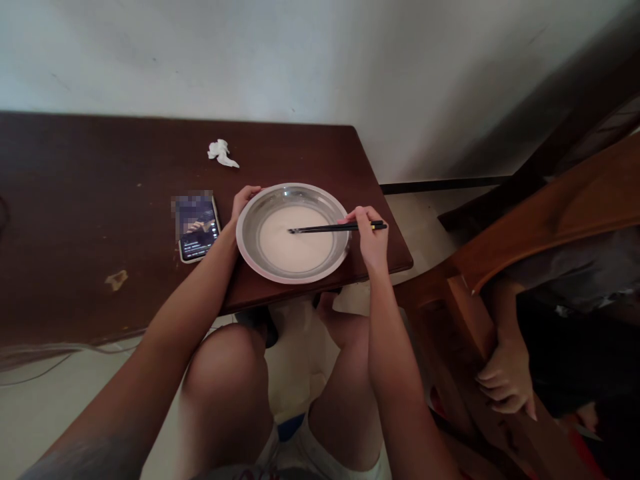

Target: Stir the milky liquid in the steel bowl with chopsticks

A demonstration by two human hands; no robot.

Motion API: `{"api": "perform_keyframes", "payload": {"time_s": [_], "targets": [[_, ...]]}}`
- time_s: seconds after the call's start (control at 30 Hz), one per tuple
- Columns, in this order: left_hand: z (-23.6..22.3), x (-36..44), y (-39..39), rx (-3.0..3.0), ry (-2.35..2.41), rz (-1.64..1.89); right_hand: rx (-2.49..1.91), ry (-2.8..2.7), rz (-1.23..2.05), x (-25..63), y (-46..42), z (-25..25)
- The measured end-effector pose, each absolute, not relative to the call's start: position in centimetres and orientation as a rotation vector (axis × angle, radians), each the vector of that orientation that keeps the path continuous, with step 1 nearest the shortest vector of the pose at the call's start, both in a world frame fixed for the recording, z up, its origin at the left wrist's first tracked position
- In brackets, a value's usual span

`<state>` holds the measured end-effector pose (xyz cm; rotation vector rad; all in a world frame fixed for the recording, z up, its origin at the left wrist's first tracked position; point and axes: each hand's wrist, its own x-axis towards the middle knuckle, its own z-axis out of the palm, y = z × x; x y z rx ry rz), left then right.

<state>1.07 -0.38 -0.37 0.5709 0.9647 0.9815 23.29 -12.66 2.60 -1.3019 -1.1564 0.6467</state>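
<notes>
A wide stainless-steel bowl [293,278] sits near the front right corner of the dark wooden table, with a milky off-white liquid [295,253] in its bottom. My left hand [243,202] grips the bowl at its far left rim; part of its fingers is hidden behind the rim. Over the right rim reaches my right hand [371,240], closed around a pair of black chopsticks [325,229]. The chopsticks lie almost level across the bowl, pointing left. Their tips are at the liquid near its middle, and I cannot tell how deep they go.
Left of the bowl, a phone [199,230] with a lit screen lies on the table [90,200]. Behind it is crumpled white tissue [221,153]. To the right stands a wooden chair [545,213], where another person's hand [507,377] rests. A wall [200,60] borders the table's far side.
</notes>
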Motion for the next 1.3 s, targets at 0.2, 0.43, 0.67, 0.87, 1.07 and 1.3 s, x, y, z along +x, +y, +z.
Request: {"api": "perform_keyframes", "payload": {"time_s": [0.2, 0.43, 0.67, 0.87, 1.07, 1.3], "targets": [[-0.6, 1.1, -0.2, 0.565, 0.956, 0.970, -1.255, -1.132, 0.772, 23.3, -12.8, 2.4], [-0.1, 1.2, -0.5, 0.558, 1.007, 0.980, -1.288, -1.136, 0.614, 23.4, -12.8, 2.8], [-0.4, 1.0, -0.4, 0.588, 0.970, 0.971, -1.255, -1.178, 0.814, 23.1, -12.8, 2.5], [-0.5, 1.1, -0.3, 0.560, 0.985, 0.982, -1.289, -1.137, 0.639, 23.4, -12.8, 2.7], [0.4, 1.4, -0.7, 0.561, 1.002, 0.994, -1.258, -1.205, 0.795, 23.2, -12.9, 2.5], [0.4, 1.4, -0.8, 0.547, 0.974, 0.983, -1.312, -1.098, 0.598, 23.7, -12.6, 2.5]]}}
